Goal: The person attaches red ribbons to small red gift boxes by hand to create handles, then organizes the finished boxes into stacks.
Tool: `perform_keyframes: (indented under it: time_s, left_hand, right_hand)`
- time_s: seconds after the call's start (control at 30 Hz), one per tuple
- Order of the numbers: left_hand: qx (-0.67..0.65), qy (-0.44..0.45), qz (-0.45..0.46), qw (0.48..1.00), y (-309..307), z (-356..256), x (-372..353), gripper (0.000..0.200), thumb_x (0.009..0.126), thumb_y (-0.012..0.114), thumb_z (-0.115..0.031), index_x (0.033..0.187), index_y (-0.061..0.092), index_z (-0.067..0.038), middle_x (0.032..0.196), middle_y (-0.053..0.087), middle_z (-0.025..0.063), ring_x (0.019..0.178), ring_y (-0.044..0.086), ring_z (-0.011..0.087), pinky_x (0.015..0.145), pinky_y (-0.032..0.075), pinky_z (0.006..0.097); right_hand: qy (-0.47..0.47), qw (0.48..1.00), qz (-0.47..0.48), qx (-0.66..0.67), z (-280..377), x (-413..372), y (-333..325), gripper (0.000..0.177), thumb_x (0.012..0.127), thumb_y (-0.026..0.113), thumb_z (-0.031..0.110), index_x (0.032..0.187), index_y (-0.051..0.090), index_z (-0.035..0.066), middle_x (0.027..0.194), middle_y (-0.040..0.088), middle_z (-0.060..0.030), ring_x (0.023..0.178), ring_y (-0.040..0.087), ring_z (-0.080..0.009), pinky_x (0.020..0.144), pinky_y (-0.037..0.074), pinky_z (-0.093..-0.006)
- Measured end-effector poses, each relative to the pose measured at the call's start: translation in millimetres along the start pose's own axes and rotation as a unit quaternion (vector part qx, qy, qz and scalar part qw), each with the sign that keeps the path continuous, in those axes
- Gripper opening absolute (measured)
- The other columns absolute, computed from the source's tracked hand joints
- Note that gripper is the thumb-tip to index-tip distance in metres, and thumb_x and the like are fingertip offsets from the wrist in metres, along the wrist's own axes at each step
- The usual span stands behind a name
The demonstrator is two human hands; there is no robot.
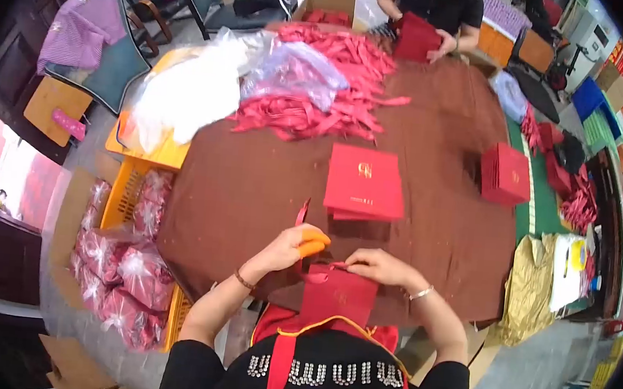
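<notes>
A red bag [340, 295] with a gold mark stands upright at the table's near edge, close to my body. My left hand [293, 251], with orange covers on its fingers, is at the bag's upper left, its fingers closed on a red ribbon [302, 212] that sticks up beside it. The fingertips of my right hand [381, 267] pinch the bag's top edge, where some ribbon lies. Just beyond my hands rests a stack of red bags [366, 183] with gold print.
Loose red ribbons [289, 115] and clear plastic [292, 74] heap at the far left. Another red stack [506, 174] stands right. A person [435, 5] across the table holds a red bag [416, 38]. An orange crate [123, 193] and wrapped red bundles [123, 274] are left.
</notes>
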State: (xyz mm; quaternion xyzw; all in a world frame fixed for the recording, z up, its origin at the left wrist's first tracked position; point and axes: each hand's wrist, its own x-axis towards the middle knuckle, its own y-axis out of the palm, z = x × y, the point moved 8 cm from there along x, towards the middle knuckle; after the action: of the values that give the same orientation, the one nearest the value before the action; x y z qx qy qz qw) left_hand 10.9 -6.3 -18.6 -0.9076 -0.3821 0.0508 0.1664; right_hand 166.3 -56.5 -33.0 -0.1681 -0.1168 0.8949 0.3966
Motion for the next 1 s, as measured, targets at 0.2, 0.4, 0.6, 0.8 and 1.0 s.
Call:
perform_keyframes:
  time_s: [0.2, 0.4, 0.6, 0.8, 1.0]
  left_hand:
    - [0.481, -0.074, -0.226, 0.844, -41, 3, 13, 0.045, 0.077, 0.066, -0.036, 0.106, 0.057, -0.002, 0.089, 0.056, 0.0107, 0.080, 0.056, 0.0282, 0.065, 0.045, 0.0401]
    - [0.402, -0.048, -0.238, 0.883, -53, 23, 15, 0.018, 0.084, 0.060, -0.018, 0.092, 0.061, -0.002, 0.078, 0.059, 0.0116, 0.073, 0.061, 0.0269, 0.062, 0.048, 0.0379]
    - [-0.307, -0.065, -0.281, 0.907, -75, 17, -22, 0.022, 0.089, 0.053, -0.007, 0.110, 0.059, -0.003, 0.084, 0.062, 0.0070, 0.061, 0.053, 0.0109, 0.056, 0.043, 0.0238]
    - [-0.289, -0.130, -0.213, 0.924, -47, -18, -42, 0.026, 0.090, 0.053, -0.009, 0.115, 0.059, -0.004, 0.072, 0.057, 0.0000, 0.057, 0.043, 0.0019, 0.049, 0.032, 0.0162]
    - [-0.079, -0.113, -0.038, 0.990, 20, -46, -33, 0.026, 0.092, 0.051, -0.015, 0.114, 0.059, -0.005, 0.075, 0.060, 0.0038, 0.067, 0.054, 0.0080, 0.060, 0.045, 0.0243]
  right_hand:
    - [-0.062, 0.996, -0.050, -0.038, -2, 10, -1, 0.025, 0.088, 0.059, 0.020, 0.102, 0.062, -0.001, 0.100, 0.063, -0.0107, 0.095, 0.059, -0.0199, 0.084, 0.045, -0.0308]
    - [0.044, 0.999, -0.002, 0.006, 1, 11, -3, 0.025, 0.084, 0.061, 0.019, 0.101, 0.065, 0.001, 0.095, 0.065, -0.0114, 0.089, 0.061, -0.0206, 0.080, 0.047, -0.0320]
    - [0.075, 0.997, 0.018, -0.001, -14, 11, -1, 0.029, 0.085, 0.061, 0.022, 0.103, 0.063, 0.000, 0.095, 0.067, -0.0110, 0.089, 0.061, -0.0158, 0.080, 0.046, -0.0285]
    - [0.116, 0.992, 0.038, -0.011, -9, 18, 3, 0.031, 0.085, 0.061, 0.024, 0.106, 0.062, 0.001, 0.092, 0.067, -0.0100, 0.086, 0.061, -0.0153, 0.077, 0.046, -0.0292]
    - [0.121, 0.992, 0.016, -0.014, -6, 19, 3, 0.028, 0.086, 0.060, 0.022, 0.105, 0.063, 0.001, 0.088, 0.066, -0.0089, 0.082, 0.059, -0.0128, 0.074, 0.046, -0.0284]
